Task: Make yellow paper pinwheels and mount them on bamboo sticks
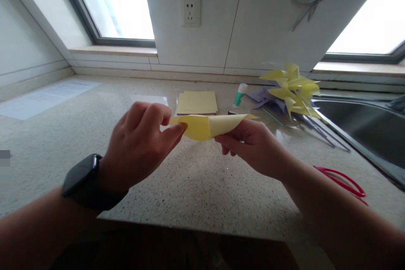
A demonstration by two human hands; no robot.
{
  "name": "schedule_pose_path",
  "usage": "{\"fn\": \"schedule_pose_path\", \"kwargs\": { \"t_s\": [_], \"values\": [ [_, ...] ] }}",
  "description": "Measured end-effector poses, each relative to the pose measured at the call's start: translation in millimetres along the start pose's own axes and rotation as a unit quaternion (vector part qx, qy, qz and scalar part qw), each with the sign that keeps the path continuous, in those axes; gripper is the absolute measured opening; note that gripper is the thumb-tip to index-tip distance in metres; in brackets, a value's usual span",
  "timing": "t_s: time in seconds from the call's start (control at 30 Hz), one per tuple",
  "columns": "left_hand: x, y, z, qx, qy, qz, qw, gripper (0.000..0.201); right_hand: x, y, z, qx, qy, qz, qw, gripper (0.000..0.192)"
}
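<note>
Holding: yellow paper sheet (209, 126), folded over, lifted above the countertop (190, 185), between both hands.
Left hand (139, 143): thumb and fingers pinched on the sheet's left tip; black watch (82, 181) on wrist.
Right hand (249, 143): fingers curled under the sheet's right half, gripping from below.
Long axis: running left to right, from one hand straight to the other; both hands touching, neither nearer.
Beyond: stack of yellow paper (196, 102), glue stick (239, 94), yellow pinwheels (292, 90) beside the sink (363, 126).
Near right forearm: red scissors (343, 181) flat on the counter.
</note>
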State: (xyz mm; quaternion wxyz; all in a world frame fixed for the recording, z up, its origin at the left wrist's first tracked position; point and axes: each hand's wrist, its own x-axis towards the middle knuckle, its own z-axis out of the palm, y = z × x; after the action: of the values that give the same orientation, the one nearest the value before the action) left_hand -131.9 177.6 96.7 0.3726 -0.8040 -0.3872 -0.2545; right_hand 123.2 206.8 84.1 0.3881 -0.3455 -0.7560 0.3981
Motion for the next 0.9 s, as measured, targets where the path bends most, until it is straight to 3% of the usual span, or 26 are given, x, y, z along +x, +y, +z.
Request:
{"fn": "schedule_pose_path", "kwargs": {
  "t_s": [0.1, 0.23, 0.43, 0.57, 0.63, 0.73, 0.83, 0.9],
  "values": [
    [-6, -1, 2.7, -0.004, 0.007, 0.01, 1.0, 0.001, 0, 4, 1, -0.039, 0.048, -0.011, 0.998, 0.017],
    [-12, -3, 5.0, -0.014, -0.009, -0.006, 1.0, 0.012, -1, 4, 1, -0.13, 0.088, -0.041, 0.987, 0.016],
    [-13, -5, 5.7, -0.112, 0.068, 0.02, 0.991, 0.031, -1, -1, 3, -0.106, 0.107, -0.095, 0.984, 0.009],
    [-12, -7, 0.3, -0.149, 0.011, 0.081, 0.985, 0.041, -2, -3, 4, -0.082, 0.089, -0.095, 0.988, 0.008],
    [-10, -3, -1.6, -0.144, 0.001, 0.047, 0.988, 0.03, -2, -5, 4, -0.09, 0.08, -0.107, 0.987, 0.01],
    [-4, 6, -3.2, -0.119, 0.005, -0.079, 0.99, 0.006, -3, -6, 4, -0.123, 0.075, -0.134, 0.98, 0.011],
    [3, 13, -6.2, -0.17, -0.052, -0.114, 0.977, 0.015, -3, -6, 4, -0.166, 0.074, -0.172, 0.968, 0.013],
    [6, 16, -9.0, -0.239, -0.087, -0.155, 0.955, 0.018, -4, -6, 5, -0.189, 0.073, -0.194, 0.96, 0.013]
  ]
}}
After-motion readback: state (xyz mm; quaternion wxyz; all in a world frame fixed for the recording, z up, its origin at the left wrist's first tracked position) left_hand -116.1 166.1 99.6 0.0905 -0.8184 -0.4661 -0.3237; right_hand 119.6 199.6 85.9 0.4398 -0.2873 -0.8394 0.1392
